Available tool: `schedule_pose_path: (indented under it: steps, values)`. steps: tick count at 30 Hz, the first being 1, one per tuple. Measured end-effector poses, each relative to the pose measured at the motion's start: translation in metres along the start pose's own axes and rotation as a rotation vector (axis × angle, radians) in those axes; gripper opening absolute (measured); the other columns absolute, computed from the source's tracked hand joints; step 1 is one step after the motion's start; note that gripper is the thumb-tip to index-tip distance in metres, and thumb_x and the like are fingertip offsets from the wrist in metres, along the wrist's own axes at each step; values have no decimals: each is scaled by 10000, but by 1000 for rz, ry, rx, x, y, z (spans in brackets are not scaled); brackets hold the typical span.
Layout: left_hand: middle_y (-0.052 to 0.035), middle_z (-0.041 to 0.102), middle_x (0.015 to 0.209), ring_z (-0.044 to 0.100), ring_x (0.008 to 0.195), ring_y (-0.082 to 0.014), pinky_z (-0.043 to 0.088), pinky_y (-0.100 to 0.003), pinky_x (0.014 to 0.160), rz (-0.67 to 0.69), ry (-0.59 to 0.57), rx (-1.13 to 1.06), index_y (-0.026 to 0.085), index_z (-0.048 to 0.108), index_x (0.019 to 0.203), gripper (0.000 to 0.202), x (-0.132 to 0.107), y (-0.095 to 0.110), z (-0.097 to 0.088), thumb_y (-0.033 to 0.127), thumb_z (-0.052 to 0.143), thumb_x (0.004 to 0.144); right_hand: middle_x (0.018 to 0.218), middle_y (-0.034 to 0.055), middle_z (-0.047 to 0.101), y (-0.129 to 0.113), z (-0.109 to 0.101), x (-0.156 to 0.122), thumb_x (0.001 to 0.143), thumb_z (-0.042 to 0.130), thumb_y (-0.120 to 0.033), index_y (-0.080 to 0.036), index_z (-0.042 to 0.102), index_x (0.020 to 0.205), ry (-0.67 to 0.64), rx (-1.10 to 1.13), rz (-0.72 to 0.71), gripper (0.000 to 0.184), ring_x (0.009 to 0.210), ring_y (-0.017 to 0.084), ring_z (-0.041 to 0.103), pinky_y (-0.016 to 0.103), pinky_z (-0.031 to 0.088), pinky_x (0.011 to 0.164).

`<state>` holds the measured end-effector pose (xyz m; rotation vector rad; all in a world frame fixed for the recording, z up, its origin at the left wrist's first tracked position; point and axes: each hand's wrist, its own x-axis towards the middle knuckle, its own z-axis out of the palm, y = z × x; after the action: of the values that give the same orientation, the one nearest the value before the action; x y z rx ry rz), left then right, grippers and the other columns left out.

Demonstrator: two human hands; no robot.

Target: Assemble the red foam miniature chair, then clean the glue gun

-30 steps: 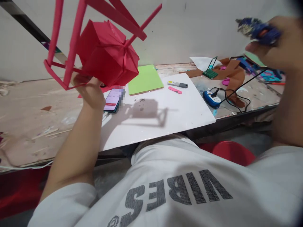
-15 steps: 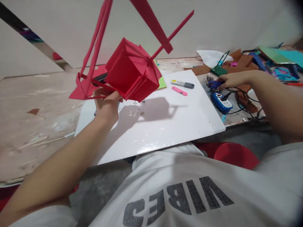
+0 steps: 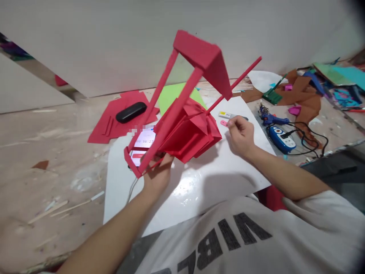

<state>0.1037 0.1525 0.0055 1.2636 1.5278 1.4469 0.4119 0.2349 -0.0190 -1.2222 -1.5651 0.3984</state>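
The left hand (image 3: 156, 173) is holding the model (image 3: 188, 127) from below, fingers closed about its underside, over the board (image 3: 119, 190). The right hand (image 3: 242, 136) is showing curled fingers by the pink cutter (image 3: 223, 123); from here I can't tell whether that grip is pinching anything. The paper is looking flimsy, so light pressure and a free rod (image 3: 248, 72) are probably serving best.
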Motion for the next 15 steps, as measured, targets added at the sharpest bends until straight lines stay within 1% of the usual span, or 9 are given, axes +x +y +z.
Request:
schedule_pose_path:
  steps: [2,4,5,7,10,12,13,15]
  values:
    - [9,645,625,608,588,-264,536,-442,565,-15,21,-20,308,682,684,262,0,3,-1,338,927,772,612,9,595,12,10,1,1071,661,-800,-297,644,783,20,0,-5,580,581,217,506,432,388,608]
    - [9,702,662,640,596,-275,562,-444,566,-26,22,-26,335,756,789,165,1,2,-3,324,921,785,635,17,623,21,9,8,1070,646,-805,-295,650,770,30,-3,-21,592,588,213,516,436,381,627]
    - [7,721,682,652,600,-276,572,-444,566,-36,23,-20,342,774,829,156,1,1,-4,320,923,790,643,17,631,24,7,11,1074,649,-793,-295,661,774,32,-2,-31,582,592,211,521,436,383,637]
    - [8,706,670,673,603,-288,601,-459,568,-39,27,-2,340,754,811,198,3,-1,-6,311,944,768,661,12,645,28,4,15,1099,646,-760,-296,686,798,39,2,-44,555,599,207,527,432,397,649]
    - [20,604,597,707,623,-326,654,-499,580,13,-2,63,331,672,717,306,7,-1,-10,329,977,702,690,1,642,27,4,15,1122,638,-782,-293,689,841,98,57,-45,566,605,201,522,412,407,650]
    - [21,591,579,684,578,-311,626,-465,512,39,-29,156,323,669,707,318,11,0,-14,395,979,710,734,-3,638,24,5,14,1116,673,-802,-289,701,891,151,169,-10,561,630,188,525,387,424,648]
    - [14,626,598,680,562,-293,610,-436,488,40,-44,214,314,694,726,298,12,1,-16,427,969,742,751,-6,631,22,5,12,1108,704,-804,-287,712,925,166,247,18,548,635,178,521,371,431,641]
    - [-5,713,673,705,571,-261,603,-382,485,44,-69,325,287,761,800,253,14,4,-20,468,937,819,760,-19,614,16,5,9,1094,754,-788,-288,731,1003,150,403,87,508,613,156,499,342,429,604]
